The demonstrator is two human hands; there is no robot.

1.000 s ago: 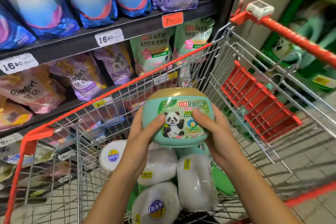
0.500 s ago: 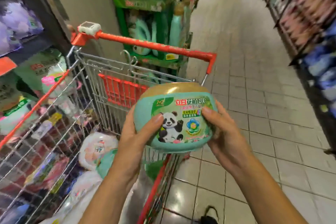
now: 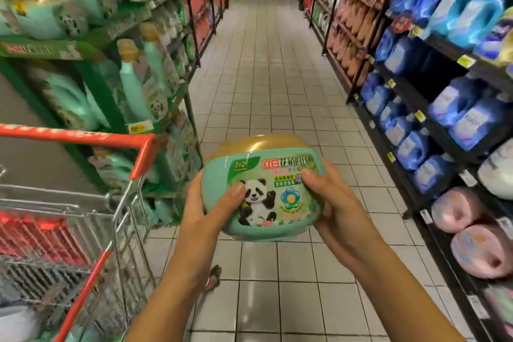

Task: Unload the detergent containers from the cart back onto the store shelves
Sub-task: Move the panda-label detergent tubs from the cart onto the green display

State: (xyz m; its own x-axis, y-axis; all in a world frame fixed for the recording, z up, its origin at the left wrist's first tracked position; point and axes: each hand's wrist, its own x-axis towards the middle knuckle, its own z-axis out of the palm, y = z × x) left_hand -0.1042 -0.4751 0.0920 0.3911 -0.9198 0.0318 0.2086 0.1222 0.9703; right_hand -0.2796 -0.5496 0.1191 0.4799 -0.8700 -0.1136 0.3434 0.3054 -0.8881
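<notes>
A round mint-green detergent tub [image 3: 266,172] with a gold lid and a panda label is held in front of me over the aisle floor. My left hand [image 3: 206,211] grips its left side, thumb across the label. My right hand [image 3: 337,207] grips the right side, thumb on the label's upper right. The wire shopping cart [image 3: 122,203] with a red handle stands at my left; its load is mostly out of view. A green display stand [image 3: 105,97] beyond the cart carries matching mint-green panda bottles and tubs.
Dark shelves [image 3: 433,130] on the right hold blue bottles and pink and white bags. More shelving lines the left side further down. A tiled aisle floor [image 3: 266,69] runs straight ahead between them. A shoe [image 3: 213,276] shows below my arms.
My view has swung right, from the cart and left-hand shelves to looking down the aisle. The tub has left the space above the cart and is now beside it, still in both hands.
</notes>
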